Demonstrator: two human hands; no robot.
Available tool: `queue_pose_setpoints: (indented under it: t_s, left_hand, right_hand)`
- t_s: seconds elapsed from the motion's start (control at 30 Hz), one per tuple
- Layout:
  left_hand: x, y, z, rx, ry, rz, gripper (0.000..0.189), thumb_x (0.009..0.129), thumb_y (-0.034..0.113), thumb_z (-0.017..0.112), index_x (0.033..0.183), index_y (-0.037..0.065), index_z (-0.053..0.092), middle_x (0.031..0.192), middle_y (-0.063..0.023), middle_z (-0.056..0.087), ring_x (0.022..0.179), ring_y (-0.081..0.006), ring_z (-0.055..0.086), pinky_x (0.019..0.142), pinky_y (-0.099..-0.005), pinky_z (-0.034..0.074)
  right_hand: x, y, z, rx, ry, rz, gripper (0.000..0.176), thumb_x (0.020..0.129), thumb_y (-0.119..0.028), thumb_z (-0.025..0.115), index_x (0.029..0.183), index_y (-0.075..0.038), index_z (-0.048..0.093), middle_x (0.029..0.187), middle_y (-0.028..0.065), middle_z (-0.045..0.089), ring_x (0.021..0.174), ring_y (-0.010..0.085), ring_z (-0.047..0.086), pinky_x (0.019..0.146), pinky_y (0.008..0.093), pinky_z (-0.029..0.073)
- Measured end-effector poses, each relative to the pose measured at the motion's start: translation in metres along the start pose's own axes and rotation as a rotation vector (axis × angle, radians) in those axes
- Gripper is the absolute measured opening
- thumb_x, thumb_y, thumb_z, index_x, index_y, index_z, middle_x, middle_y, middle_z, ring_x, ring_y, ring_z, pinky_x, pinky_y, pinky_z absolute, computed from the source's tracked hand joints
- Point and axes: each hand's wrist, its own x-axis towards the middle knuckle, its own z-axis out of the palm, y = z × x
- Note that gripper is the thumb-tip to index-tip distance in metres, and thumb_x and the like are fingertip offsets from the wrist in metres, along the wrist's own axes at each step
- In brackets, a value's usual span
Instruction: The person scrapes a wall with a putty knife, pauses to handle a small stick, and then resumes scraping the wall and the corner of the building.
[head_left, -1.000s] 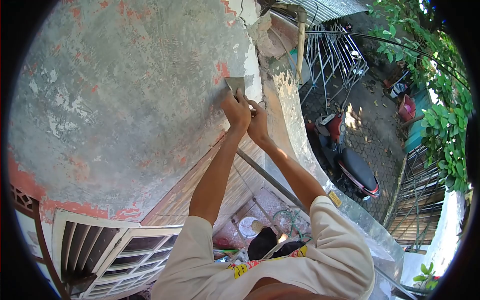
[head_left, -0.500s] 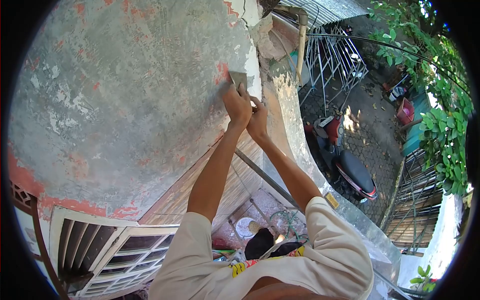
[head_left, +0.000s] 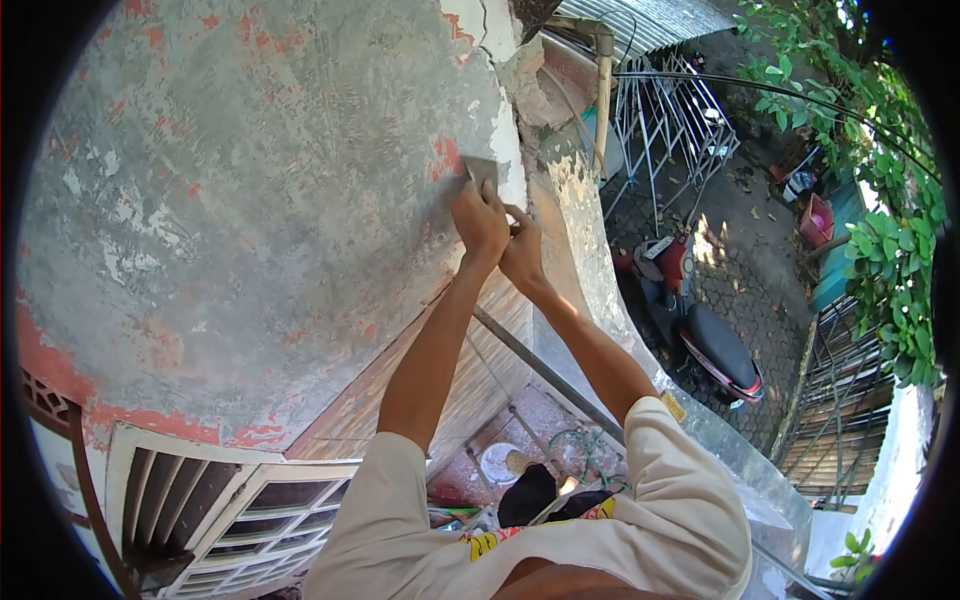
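Observation:
My left hand is closed around a flat metal scraper, whose blade lies against the grey, patchy wall near its right edge. Patches of red paint show on the wall just left of the blade. Close beside it on the right, my right hand is closed with its fingers bent near the wall's corner; what it holds, if anything, is hidden.
Below my arms runs a metal bar, with a white bucket on the ground far beneath. A louvred window is at lower left. A parked scooter, metal lattice and leafy branches are on the right.
Both hands and the scraper have shifted slightly down and to the right in view. The surrounding scene has also shifted a little.

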Motion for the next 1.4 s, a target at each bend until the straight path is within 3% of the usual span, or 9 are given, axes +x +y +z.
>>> queue_pose_setpoints:
  t_s: [0.57,0.77,0.9,0.93,1.0,1.07,1.17,1.23,1.4]
  left_hand:
    - [-0.012,0.006,-0.022,-0.061,0.024,-0.005,0.03,0.093,0.015,0.057,0.074,-0.008,0.055,0.069,-0.0269,0.057,0.065,-0.0416,0.059,0.06,-0.0465,0.042]
    - [-0.041,-0.025,-0.031,-0.065,-0.085,-0.079,0.033,0.096,0.022,0.054,0.078,-0.005,0.057,0.07,-0.024,0.061,0.066,-0.0404,0.06,0.059,-0.0449,0.042]
    - [-0.124,-0.013,-0.081,-0.291,-0.077,-0.193,0.028,0.099,0.023,0.05,0.097,-0.003,0.061,0.083,-0.0208,0.064,0.073,-0.0295,0.063,0.066,-0.0378,0.046]
    - [-0.161,-0.015,-0.094,-0.428,-0.098,-0.367,0.029,0.1,0.021,0.048,0.109,-0.003,0.061,0.091,-0.018,0.065,0.078,-0.0232,0.063,0.07,-0.0361,0.048]
    - [-0.237,-0.011,-0.122,-0.376,0.0,-0.386,0.029,0.1,0.019,0.047,0.114,-0.003,0.061,0.096,-0.017,0.067,0.087,-0.0268,0.064,0.074,-0.0378,0.048]
    - [-0.329,-0.022,-0.149,-0.118,-0.105,-0.544,0.027,0.1,0.018,0.047,0.103,-0.005,0.061,0.098,-0.0232,0.064,0.093,-0.0361,0.062,0.085,-0.0396,0.047]
    - [-0.498,-0.095,-0.171,0.358,-0.474,-0.38,0.028,0.097,0.024,0.051,0.099,0.0,0.063,0.094,-0.0229,0.065,0.088,-0.0397,0.063,0.081,-0.0452,0.049]
    - [-0.544,-0.087,-0.187,0.144,-0.462,-0.661,0.029,0.095,0.028,0.053,0.098,0.001,0.064,0.088,-0.0217,0.066,0.083,-0.0383,0.065,0.077,-0.0446,0.05]
    - [-0.575,-0.062,-0.194,-0.016,-0.698,-0.778,0.031,0.094,0.03,0.055,0.097,0.001,0.065,0.088,-0.0208,0.067,0.083,-0.0363,0.065,0.075,-0.0434,0.05]
  right_hand:
    - [-0.017,-0.003,0.013,0.054,0.044,-0.079,0.037,0.086,-0.002,0.063,0.121,0.008,0.057,0.081,0.0048,0.066,0.071,0.0077,0.057,0.062,0.0238,0.046]
    - [-0.036,0.011,0.005,-0.103,-0.038,0.095,0.027,0.094,-0.011,0.058,0.119,-0.003,0.053,0.063,0.0021,0.053,0.059,0.0055,0.045,0.051,0.0272,0.037]
    - [-0.101,-0.003,0.008,0.091,-0.063,0.136,0.034,0.093,-0.01,0.06,0.124,-0.004,0.048,0.07,0.0035,0.059,0.056,0.0068,0.048,0.047,0.0253,0.037]
    - [-0.123,-0.028,0.005,0.072,-0.095,0.276,0.037,0.093,-0.01,0.061,0.126,-0.004,0.046,0.071,0.003,0.058,0.056,0.0062,0.048,0.046,0.024,0.036]
    - [-0.17,-0.038,-0.013,0.045,-0.141,0.448,0.039,0.092,-0.01,0.062,0.126,-0.004,0.043,0.07,0.0015,0.056,0.054,0.0045,0.046,0.045,0.0216,0.034]
    - [-0.215,-0.032,-0.03,0.124,-0.166,0.552,0.034,0.094,-0.013,0.061,0.123,-0.005,0.045,0.066,-0.0004,0.052,0.051,0.0032,0.043,0.041,0.0205,0.032]
    - [-0.247,-0.041,-0.048,0.193,-0.185,0.686,0.021,0.097,-0.02,0.056,0.112,-0.009,0.048,0.059,-0.0017,0.046,0.042,0.0039,0.038,0.035,0.0216,0.027]
    - [-0.255,-0.052,-0.057,0.204,-0.18,0.743,0.015,0.1,-0.024,0.051,0.1,-0.009,0.052,0.057,-0.0021,0.045,0.039,0.004,0.036,0.032,0.0219,0.025]
    - [-0.253,-0.063,-0.079,0.094,-0.183,0.623,0.015,0.1,-0.023,0.053,0.096,-0.008,0.054,0.061,-0.0032,0.045,0.04,0.0026,0.036,0.033,0.021,0.024]
